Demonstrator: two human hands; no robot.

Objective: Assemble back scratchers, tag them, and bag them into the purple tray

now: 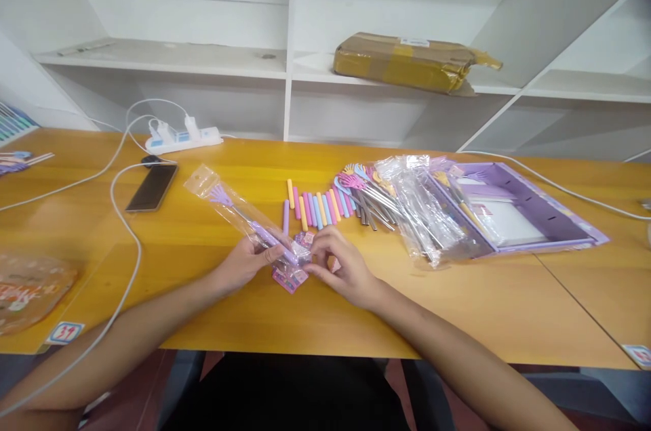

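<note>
My left hand grips a clear plastic bag that holds a purple hand-shaped stick, its small purple hand at the upper left. At the bag's lower right end, my right hand is closed, thumb and fingers drawn together at the plastic; what exactly they pinch is too small to tell. Small pink printed cards lie under and beside the bag's end. Just behind the hands, several pastel tubes are lined up on the table. Hand-shaped heads with metal rods lie in a pile to their right.
Clear plastic bags overlap a purple box on the right. A phone, a white power strip and loose cables are at the left. A taped carton rests on the shelf. An orange printed pouch lies far left.
</note>
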